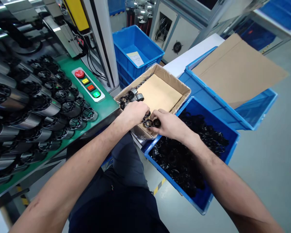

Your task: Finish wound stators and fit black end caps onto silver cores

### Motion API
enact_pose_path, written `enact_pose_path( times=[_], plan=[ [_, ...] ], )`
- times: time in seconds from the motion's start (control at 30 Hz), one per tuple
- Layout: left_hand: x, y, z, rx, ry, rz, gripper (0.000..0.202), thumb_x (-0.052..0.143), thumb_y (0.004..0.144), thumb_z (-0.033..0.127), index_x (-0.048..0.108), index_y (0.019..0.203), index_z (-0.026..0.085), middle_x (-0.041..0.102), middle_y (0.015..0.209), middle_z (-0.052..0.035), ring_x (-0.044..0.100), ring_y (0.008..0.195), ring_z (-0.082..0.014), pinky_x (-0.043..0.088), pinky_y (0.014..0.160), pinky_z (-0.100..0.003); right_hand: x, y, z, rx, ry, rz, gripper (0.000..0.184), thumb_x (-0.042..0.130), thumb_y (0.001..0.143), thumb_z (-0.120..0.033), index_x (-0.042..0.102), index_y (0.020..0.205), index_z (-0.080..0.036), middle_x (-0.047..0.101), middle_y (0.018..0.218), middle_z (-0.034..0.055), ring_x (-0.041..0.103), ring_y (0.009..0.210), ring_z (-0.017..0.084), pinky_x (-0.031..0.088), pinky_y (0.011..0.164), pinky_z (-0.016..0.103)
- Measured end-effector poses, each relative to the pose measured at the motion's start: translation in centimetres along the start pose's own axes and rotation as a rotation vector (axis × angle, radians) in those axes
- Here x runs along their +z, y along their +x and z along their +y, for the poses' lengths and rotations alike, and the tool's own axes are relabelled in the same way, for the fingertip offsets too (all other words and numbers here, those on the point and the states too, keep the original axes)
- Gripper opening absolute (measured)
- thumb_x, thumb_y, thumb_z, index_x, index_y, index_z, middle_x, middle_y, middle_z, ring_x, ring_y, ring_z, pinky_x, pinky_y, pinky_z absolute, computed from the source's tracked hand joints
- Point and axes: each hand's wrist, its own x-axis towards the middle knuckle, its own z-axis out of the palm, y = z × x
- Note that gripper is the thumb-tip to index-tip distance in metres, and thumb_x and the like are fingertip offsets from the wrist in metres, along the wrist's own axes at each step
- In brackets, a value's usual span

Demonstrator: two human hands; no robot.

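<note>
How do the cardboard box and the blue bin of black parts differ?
Colour: the cardboard box is brown, the blue bin blue.
Contents: the cardboard box holds a tan sheet and silver-and-black parts; the blue bin, heaped black parts.
Shared: both are open-topped and roughly rectangular.

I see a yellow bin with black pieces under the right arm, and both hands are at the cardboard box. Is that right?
Almost! The bin with black pieces is blue, not yellow; the head view shows it. The left hand and right hand are at the cardboard box.
</note>
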Motion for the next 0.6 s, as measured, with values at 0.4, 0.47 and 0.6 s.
enact_pose_path(
  times=[0.4,0.47,0.6],
  plan=[
    [3.0,-9.9,0.7,0.075,-0.325,0.32,0.029,0.07,0.117,0.025,0.079,0.145,0.027,0.084,0.142,-0.0061,0.083,0.127,-0.0253,0.067,0.104,-0.036,-1.0,1.6,1.3,0.073,-0.045,-0.011,0.036,0.063,0.095,-0.005,0.073,0.125,-0.021,0.087,0.106,0.0084,0.08,0.095,0.027,0.051,0.084,0.036],
    [5.7,-14.5,0.7,0.203,-0.516,0.471,0.019,0.07,0.117,0.022,0.082,0.132,0.027,0.088,0.126,-0.0033,0.085,0.117,-0.0209,0.068,0.102,-0.034,-0.8,1.6,1.2,0.077,-0.051,0.012,0.03,0.061,0.099,-0.008,0.075,0.123,-0.021,0.087,0.108,0.0098,0.08,0.097,0.027,0.052,0.085,0.036],
    [11.7,-23.7,-0.6,0.097,-0.631,0.627,0.018,0.069,0.114,0.018,0.082,0.117,0.031,0.089,0.106,0.0019,0.088,0.091,-0.0189,0.073,0.086,-0.034,-0.6,1.1,1.0,0.104,-0.066,0.067,0.028,0.053,0.108,-0.012,0.074,0.125,-0.019,0.087,0.117,0.0143,0.081,0.103,0.028,0.056,0.091,0.037]
  ],
)
